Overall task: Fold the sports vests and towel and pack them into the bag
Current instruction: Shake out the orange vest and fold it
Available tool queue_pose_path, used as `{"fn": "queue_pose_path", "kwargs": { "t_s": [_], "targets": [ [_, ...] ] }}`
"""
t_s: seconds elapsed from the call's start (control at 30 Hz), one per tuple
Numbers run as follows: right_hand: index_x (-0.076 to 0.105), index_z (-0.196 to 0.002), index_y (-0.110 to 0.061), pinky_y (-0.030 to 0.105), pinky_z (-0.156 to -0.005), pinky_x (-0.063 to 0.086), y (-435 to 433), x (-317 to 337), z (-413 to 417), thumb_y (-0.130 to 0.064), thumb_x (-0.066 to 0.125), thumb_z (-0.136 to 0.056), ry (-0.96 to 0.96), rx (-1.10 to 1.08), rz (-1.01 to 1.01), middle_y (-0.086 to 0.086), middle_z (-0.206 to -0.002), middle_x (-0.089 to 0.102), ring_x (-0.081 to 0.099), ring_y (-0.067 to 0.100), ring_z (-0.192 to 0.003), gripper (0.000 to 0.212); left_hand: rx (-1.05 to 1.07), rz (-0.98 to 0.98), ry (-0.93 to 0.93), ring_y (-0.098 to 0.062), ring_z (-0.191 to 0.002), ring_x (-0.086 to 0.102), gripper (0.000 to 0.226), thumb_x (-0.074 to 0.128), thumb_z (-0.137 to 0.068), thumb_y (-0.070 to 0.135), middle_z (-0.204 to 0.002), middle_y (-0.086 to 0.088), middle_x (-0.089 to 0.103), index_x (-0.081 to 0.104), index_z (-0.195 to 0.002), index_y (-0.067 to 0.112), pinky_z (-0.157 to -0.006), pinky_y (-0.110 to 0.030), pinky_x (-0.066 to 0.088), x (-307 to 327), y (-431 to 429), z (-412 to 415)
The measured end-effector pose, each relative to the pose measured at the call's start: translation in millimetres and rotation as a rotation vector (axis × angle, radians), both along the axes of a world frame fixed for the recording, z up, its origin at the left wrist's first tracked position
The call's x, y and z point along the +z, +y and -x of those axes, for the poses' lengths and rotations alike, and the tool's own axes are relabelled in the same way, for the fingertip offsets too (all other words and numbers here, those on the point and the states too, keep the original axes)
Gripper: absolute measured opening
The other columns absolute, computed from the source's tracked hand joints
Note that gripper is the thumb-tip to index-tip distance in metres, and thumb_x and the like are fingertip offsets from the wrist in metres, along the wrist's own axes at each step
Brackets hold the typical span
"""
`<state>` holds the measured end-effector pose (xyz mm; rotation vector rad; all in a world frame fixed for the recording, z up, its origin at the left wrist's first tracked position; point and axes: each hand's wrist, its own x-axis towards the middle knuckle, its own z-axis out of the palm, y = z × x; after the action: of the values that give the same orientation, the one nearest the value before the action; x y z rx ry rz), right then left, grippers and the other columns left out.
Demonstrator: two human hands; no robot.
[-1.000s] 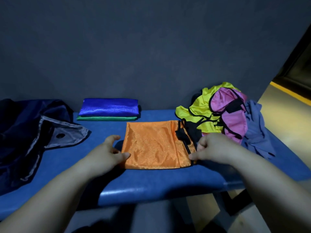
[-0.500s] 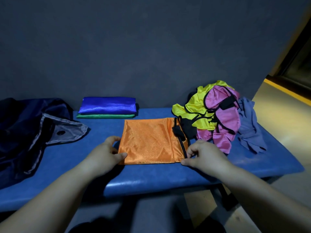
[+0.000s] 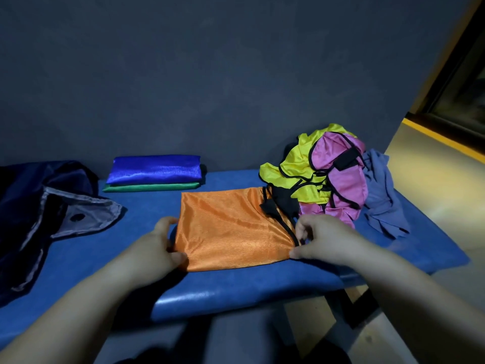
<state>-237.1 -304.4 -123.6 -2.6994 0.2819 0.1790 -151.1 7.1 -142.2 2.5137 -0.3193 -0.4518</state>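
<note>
Since half a second ago little has moved. The orange vest (image 3: 231, 229) lies in the same place, and my left thumb now rests on its near left corner rather than at the edge.

Surface: a blue padded bench (image 3: 131, 258) against a dark grey wall (image 3: 210, 74), with yellowish floor (image 3: 433, 185) to the right. The orange vest lies flat and folded at the near middle. At the far side, a folded blue vest (image 3: 154, 169) sits on a folded green vest (image 3: 149, 187). To the right, a yellow vest (image 3: 296, 164) and a pink vest (image 3: 341, 177) are heaped unfolded, with the grey-blue towel (image 3: 380, 198) crumpled beside them. The dark navy bag (image 3: 29, 195) lies open at the left.

Hands: my left hand (image 3: 154, 250) grips the vest's left edge. My right hand (image 3: 330, 240) pinches the near right corner by the black trim.

Obscured: the bag is cut off at the left edge. Most of the green vest is covered. I cannot tell which vest the black fabric between the orange and yellow ones belongs to. My left fingertips are hidden behind the cloth.
</note>
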Motion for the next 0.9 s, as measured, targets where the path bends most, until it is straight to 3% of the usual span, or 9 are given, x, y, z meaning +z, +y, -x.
{"fn": "queue_pose_path", "kwargs": {
  "t_s": [0.1, 0.23, 0.33, 0.47, 0.57, 0.73, 0.9],
  "targets": [
    [0.049, -0.093, -0.028, 0.032, -0.068, 0.044, 3, -2, -6, -0.054, 0.078, -0.069, -0.093, -0.094, -0.209, -0.006, -0.089, 0.056, 0.053, 0.010, -0.075, 0.045, 0.021, 0.042, 0.003, -0.016, -0.084, 0.062, 0.083, 0.068, -0.085, 0.034, -0.095, 0.002, 0.066, 0.013, -0.148, 0.030, -0.075, -0.027, 0.045, 1, -3, 3],
    [0.044, -0.110, -0.030, 0.033, -0.066, 0.043, 27, -10, -15, -0.069, 0.061, -0.077, -0.249, -0.198, -0.034, -0.011, -0.094, 0.053, 0.056, 0.015, -0.088, 0.054, 0.112, 0.057, -0.062, -0.030, -0.108, 0.058, 0.071, 0.050, -0.093, 0.052, -0.117, -0.007, 0.060, 0.011, -0.149, 0.034, -0.093, -0.039, 0.044, -2, -11, 4],
    [0.045, -0.113, -0.027, 0.032, -0.062, 0.038, 38, -15, -24, -0.069, 0.055, -0.082, -0.300, -0.230, 0.102, -0.006, -0.101, 0.055, 0.055, 0.019, -0.091, 0.053, 0.098, -0.041, -0.132, -0.029, -0.104, 0.060, 0.059, 0.045, -0.099, 0.043, -0.109, -0.002, 0.060, 0.013, -0.148, 0.034, -0.086, -0.037, 0.046, -4, -17, 5],
    [0.043, -0.097, -0.025, 0.032, -0.062, 0.034, 38, -18, -36, -0.059, 0.046, -0.093, -0.296, -0.254, 0.173, -0.003, -0.096, 0.055, 0.050, 0.021, -0.082, 0.035, 0.083, -0.091, -0.166, -0.029, -0.100, 0.062, 0.064, 0.051, -0.097, 0.040, -0.108, -0.004, 0.064, 0.013, -0.147, 0.035, -0.085, -0.038, 0.048, -7, -18, 4],
    [0.051, -0.111, -0.019, 0.034, -0.064, 0.036, 35, -23, -41, -0.045, 0.037, -0.101, -0.300, -0.259, 0.240, 0.004, -0.102, 0.063, 0.059, 0.029, -0.093, 0.031, 0.070, -0.101, -0.171, -0.029, -0.103, 0.061, 0.062, 0.052, -0.096, 0.040, -0.113, -0.005, 0.064, 0.016, -0.147, 0.039, -0.084, -0.036, 0.048, -8, -15, 4],
    [0.053, -0.122, -0.011, 0.035, -0.072, 0.035, 21, -26, -46, -0.038, 0.032, -0.104, -0.215, -0.395, 0.095, 0.015, -0.116, 0.064, 0.058, 0.035, -0.108, 0.039, 0.011, -0.125, -0.176, -0.026, -0.115, 0.057, 0.053, 0.048, -0.099, 0.039, -0.128, -0.001, 0.059, 0.024, -0.146, 0.041, -0.087, -0.032, 0.045, -6, -13, 6],
    [0.053, -0.121, -0.007, 0.036, -0.075, 0.035, 16, -25, -47, -0.040, 0.032, -0.104, -0.135, -0.436, 0.068, 0.017, -0.120, 0.061, 0.056, 0.035, -0.111, 0.043, -0.020, -0.165, -0.184, -0.024, -0.121, 0.053, 0.048, 0.045, -0.100, 0.040, -0.135, 0.000, 0.056, 0.032, -0.145, 0.039, -0.091, -0.032, 0.045, -4, -14, 5]
  ]
}}
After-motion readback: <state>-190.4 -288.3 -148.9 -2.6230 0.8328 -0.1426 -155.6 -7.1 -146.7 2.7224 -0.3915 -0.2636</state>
